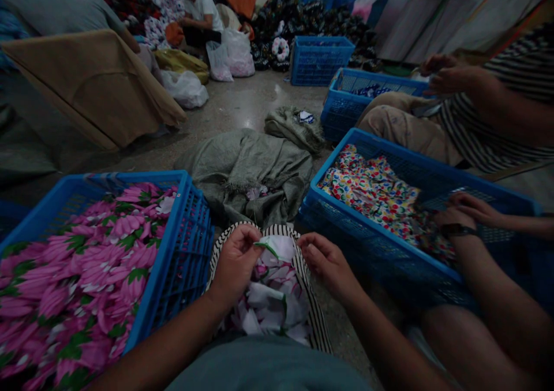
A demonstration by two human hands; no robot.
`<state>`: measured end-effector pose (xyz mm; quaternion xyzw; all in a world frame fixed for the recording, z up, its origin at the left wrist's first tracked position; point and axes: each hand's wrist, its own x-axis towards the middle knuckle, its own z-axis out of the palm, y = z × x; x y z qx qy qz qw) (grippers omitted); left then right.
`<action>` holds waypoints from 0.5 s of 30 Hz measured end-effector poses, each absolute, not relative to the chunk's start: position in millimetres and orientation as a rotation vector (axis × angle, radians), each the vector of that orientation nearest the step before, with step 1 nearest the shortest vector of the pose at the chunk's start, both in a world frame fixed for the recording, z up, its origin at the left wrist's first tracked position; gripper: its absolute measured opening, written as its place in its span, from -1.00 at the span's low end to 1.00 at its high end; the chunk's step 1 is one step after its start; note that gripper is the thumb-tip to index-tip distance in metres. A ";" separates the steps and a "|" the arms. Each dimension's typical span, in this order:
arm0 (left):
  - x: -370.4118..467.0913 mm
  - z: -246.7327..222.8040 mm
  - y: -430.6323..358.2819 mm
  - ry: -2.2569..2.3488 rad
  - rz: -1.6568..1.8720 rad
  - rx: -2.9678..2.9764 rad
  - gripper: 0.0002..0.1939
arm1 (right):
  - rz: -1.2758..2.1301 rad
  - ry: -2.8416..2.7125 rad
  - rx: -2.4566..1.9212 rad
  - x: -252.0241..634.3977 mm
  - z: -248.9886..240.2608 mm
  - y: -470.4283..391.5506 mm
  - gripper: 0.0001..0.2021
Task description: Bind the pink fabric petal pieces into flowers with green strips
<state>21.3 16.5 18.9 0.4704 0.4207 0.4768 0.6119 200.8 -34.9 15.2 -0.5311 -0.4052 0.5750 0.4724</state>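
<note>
A white fabric piece with a green edge (280, 248) is stretched between my two hands above my lap. My left hand (239, 259) is closed, thumb and fingers pinching the piece at its green-edged left end. My right hand (328, 264) has its fingers curled together at the right end of the piece; the exact grip is small and dim. Beneath them, more white and pink fabric pieces (264, 304) lie heaped on a black-and-white striped cloth (318, 316) across my lap.
A blue crate (184, 206) of pink and green fabric pieces stands at left. On the right, another person's hands (461, 215) reach into a blue crate (367, 229) of colourful dotted fabric. A grey-green sack (246, 160) lies ahead. Other people sit farther off near more crates and bags.
</note>
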 end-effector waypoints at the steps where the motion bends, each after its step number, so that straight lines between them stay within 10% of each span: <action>1: 22.1 19.1 16.5 0.991 1.103 1.006 -0.87 | 1.431 -0.871 -1.283 199.6 9.1 -35.5 -0.73; 15: 35.1 32.6 17.7 0.913 0.917 0.408 -0.79 | 1.211 -1.099 -1.220 192.4 -10.9 -28.4 -0.78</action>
